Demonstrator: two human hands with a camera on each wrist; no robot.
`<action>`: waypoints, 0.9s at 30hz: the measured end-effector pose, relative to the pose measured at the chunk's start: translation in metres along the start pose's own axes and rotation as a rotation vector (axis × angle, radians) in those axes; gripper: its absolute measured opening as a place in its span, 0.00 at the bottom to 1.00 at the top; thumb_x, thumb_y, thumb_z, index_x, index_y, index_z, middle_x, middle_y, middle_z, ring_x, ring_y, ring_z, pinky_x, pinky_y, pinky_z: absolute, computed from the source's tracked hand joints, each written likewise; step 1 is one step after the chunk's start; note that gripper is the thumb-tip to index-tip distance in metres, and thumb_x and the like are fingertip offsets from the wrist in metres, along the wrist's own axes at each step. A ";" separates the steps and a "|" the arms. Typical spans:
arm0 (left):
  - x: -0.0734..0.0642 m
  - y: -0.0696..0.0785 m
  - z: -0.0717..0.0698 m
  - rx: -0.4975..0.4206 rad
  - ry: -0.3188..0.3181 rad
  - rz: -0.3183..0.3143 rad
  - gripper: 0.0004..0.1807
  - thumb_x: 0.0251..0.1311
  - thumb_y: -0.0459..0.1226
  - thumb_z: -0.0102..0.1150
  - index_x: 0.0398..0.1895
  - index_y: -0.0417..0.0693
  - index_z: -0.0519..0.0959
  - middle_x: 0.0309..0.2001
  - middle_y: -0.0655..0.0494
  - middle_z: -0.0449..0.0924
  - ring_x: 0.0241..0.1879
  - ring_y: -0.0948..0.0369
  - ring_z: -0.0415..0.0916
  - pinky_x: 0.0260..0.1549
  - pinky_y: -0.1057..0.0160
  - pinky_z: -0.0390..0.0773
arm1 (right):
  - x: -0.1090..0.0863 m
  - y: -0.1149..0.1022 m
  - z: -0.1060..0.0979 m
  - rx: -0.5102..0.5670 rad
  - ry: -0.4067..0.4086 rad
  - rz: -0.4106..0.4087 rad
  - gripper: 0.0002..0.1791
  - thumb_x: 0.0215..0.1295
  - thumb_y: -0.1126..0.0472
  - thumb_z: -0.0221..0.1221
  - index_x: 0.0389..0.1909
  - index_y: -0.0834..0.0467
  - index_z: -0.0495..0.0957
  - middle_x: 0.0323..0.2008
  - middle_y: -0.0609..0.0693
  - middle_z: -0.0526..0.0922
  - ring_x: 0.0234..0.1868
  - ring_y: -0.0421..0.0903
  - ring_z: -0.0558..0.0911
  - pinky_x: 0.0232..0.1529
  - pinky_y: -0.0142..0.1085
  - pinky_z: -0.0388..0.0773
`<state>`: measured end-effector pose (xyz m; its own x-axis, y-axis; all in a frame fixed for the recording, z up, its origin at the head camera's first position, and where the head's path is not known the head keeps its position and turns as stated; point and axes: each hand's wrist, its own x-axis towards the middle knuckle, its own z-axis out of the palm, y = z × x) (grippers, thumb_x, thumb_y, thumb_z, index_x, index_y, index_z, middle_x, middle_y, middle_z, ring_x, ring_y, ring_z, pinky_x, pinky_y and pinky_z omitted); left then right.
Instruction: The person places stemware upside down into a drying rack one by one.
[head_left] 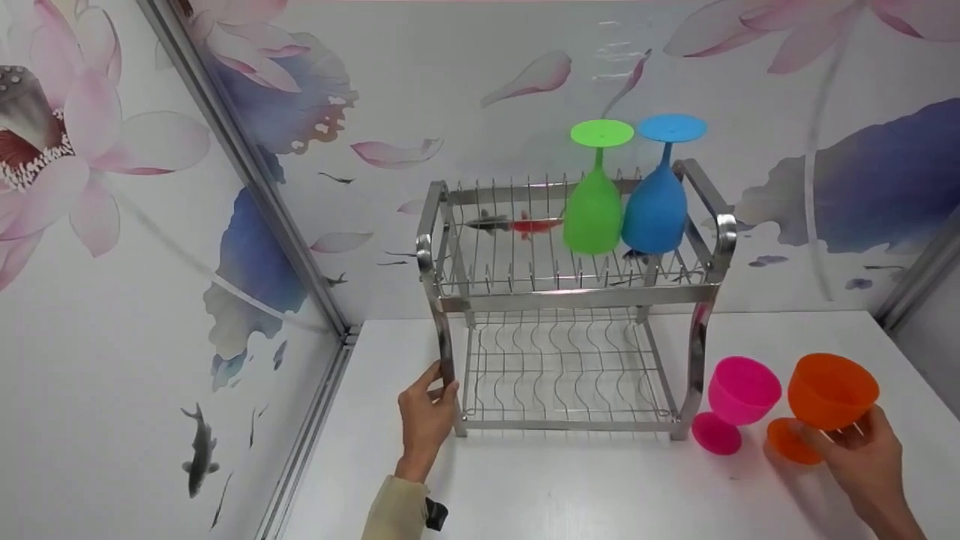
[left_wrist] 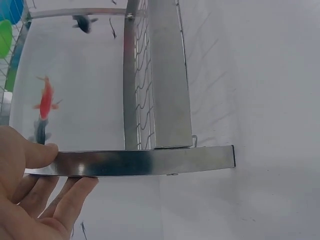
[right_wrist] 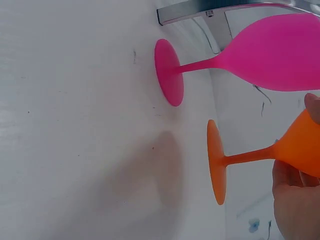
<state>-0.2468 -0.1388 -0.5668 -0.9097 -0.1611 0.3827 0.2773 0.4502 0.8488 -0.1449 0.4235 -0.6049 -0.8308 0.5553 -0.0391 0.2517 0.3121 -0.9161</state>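
Note:
A two-tier metal dish rack [head_left: 577, 298] stands on the white table. My left hand [head_left: 427, 420] grips its front left leg, thumb on one side and fingers on the other, as the left wrist view also shows. My right hand [head_left: 862, 454] holds an upright orange goblet [head_left: 832, 390] by the lower bowl; I cannot tell whether its foot [right_wrist: 217, 162] touches the table. Just left of it, a pink goblet [head_left: 744, 390] stands upright beside the rack's right leg. Upside down on the upper tier, side by side, are a green goblet [head_left: 594, 214] and a blue goblet [head_left: 657, 210].
The rack's lower tier [head_left: 559, 367] is a wavy wire shelf. Behind the table [head_left: 570, 487] rises a wall panel [head_left: 465, 75] printed with lotus petals and fish. Another printed panel [head_left: 112, 337] closes the left side, with a metal frame strip [head_left: 247, 165] at the corner.

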 end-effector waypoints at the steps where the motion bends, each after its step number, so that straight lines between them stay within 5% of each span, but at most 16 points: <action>1: 0.000 0.000 -0.001 -0.003 0.000 -0.007 0.23 0.65 0.26 0.71 0.64 0.40 0.83 0.52 0.43 0.89 0.43 0.49 0.92 0.39 0.63 0.91 | -0.001 -0.002 0.000 -0.003 0.006 -0.008 0.45 0.69 0.48 0.71 0.81 0.38 0.57 0.72 0.49 0.67 0.63 0.43 0.71 0.62 0.24 0.74; 8: -0.002 0.000 -0.008 -0.029 -0.002 -0.029 0.21 0.65 0.26 0.71 0.62 0.38 0.84 0.52 0.41 0.88 0.43 0.49 0.92 0.40 0.65 0.91 | -0.011 -0.018 -0.005 -0.005 0.035 -0.073 0.46 0.69 0.52 0.72 0.81 0.41 0.58 0.66 0.41 0.70 0.57 0.35 0.71 0.60 0.18 0.73; 15: -0.006 0.005 -0.020 -0.041 -0.034 -0.029 0.21 0.67 0.29 0.70 0.62 0.39 0.83 0.55 0.42 0.87 0.46 0.50 0.92 0.48 0.59 0.91 | -0.027 -0.041 -0.017 -0.026 0.066 -0.071 0.45 0.72 0.56 0.69 0.83 0.42 0.56 0.67 0.39 0.70 0.59 0.32 0.70 0.70 0.23 0.66; 19: -0.010 0.013 -0.027 0.009 -0.064 -0.041 0.23 0.68 0.34 0.72 0.65 0.45 0.82 0.59 0.47 0.86 0.52 0.50 0.90 0.57 0.51 0.88 | -0.038 -0.051 -0.022 -0.037 0.049 -0.179 0.45 0.71 0.61 0.69 0.83 0.44 0.57 0.59 0.26 0.67 0.56 0.26 0.68 0.68 0.16 0.65; 27: -0.019 0.031 -0.033 0.004 -0.141 0.054 0.26 0.67 0.39 0.74 0.66 0.44 0.80 0.62 0.47 0.84 0.58 0.44 0.85 0.61 0.42 0.84 | -0.062 -0.080 -0.022 -0.072 0.022 -0.457 0.47 0.63 0.72 0.73 0.80 0.55 0.63 0.57 0.25 0.71 0.52 0.26 0.73 0.55 0.07 0.68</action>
<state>-0.2104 -0.1511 -0.5355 -0.9280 -0.0121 0.3724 0.3258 0.4585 0.8268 -0.1030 0.3813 -0.5207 -0.8541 0.3645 0.3710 -0.1031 0.5805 -0.8077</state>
